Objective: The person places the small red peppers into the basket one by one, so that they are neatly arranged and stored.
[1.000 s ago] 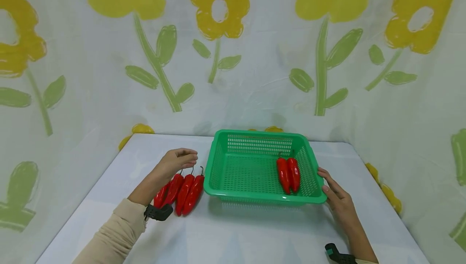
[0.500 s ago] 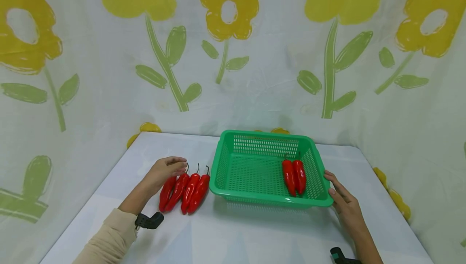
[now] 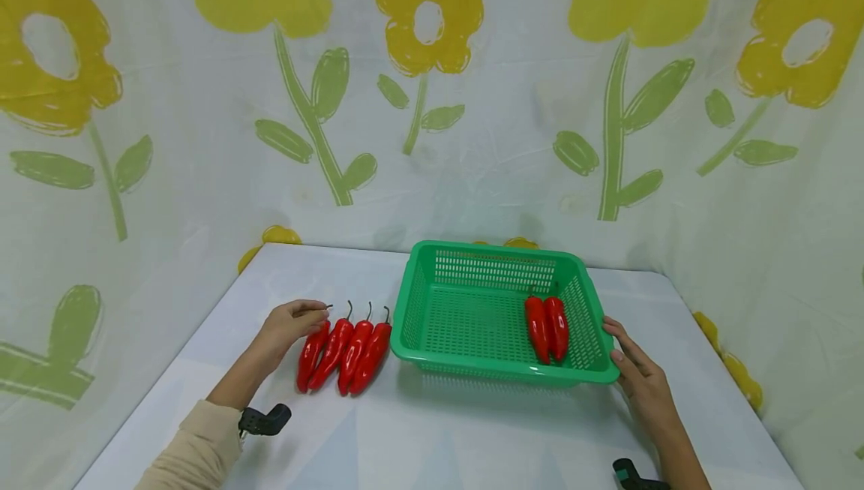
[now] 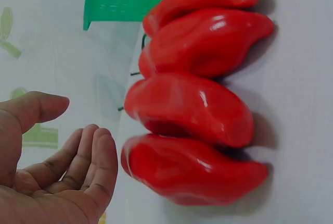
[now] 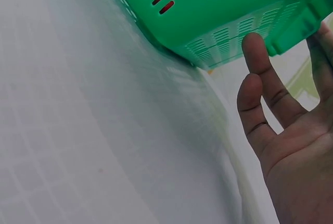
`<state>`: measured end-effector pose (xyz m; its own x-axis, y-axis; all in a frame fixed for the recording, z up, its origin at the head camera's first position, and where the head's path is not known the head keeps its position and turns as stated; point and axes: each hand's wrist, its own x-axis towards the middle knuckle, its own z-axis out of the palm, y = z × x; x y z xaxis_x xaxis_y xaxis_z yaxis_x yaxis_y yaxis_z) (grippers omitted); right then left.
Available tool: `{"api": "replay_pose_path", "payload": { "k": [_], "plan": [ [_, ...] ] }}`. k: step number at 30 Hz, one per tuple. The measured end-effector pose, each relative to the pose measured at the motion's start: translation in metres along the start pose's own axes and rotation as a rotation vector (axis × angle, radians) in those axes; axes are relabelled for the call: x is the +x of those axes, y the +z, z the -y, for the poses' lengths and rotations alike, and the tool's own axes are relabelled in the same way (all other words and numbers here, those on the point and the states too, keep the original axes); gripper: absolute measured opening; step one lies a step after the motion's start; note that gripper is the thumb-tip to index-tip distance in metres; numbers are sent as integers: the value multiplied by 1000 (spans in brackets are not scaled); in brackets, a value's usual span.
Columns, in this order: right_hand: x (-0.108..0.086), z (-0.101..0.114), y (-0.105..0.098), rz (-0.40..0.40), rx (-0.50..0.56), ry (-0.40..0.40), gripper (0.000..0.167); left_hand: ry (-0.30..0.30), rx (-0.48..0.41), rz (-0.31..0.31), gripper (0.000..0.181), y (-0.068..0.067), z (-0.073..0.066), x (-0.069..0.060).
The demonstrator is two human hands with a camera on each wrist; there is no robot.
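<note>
Several long red peppers (image 3: 353, 356) lie side by side on the white table, green stems pointing away. My left hand (image 3: 290, 329) hovers at the stem end of the leftmost pepper (image 4: 190, 172). In the left wrist view a gap shows between its thumb and loosely bent fingers, with nothing held. To the right stands a green plastic basket (image 3: 499, 372) with two red peppers (image 3: 537, 330) against its right side. My right hand (image 3: 641, 377) touches the basket's right rim with extended fingers; in the right wrist view the rim hides part of them.
The white table (image 3: 405, 445) extends in front of the basket and the peppers. Behind it hangs a pale cloth (image 3: 486, 175) printed with yellow flowers. The basket's left wall stands close to the rightmost loose pepper.
My left hand has moved left and slightly down, from above the stems to the leftmost pepper. My right hand stays at the basket rim. The whole view has shifted slightly.
</note>
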<state>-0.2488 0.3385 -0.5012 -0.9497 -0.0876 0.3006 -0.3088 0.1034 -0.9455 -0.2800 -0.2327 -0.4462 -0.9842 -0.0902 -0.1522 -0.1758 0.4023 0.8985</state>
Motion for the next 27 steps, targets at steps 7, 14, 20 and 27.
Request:
{"api": "replay_pose_path", "payload": {
  "k": [7,14,20,27],
  "plan": [
    [-1,0,-1,-3,-2,8,47,-4,10,-35,55,-6,15,-1],
    [-1,-1,-1,-3,0,9,47,-55,37,-77,60,-9,30,-3],
    [0,-3,0,10,30,-19,47,-71,89,-61,60,-13,38,-4],
    [-1,-1,0,-10,12,17,47,-113,147,-34,63,-10,40,-1]
  ]
}}
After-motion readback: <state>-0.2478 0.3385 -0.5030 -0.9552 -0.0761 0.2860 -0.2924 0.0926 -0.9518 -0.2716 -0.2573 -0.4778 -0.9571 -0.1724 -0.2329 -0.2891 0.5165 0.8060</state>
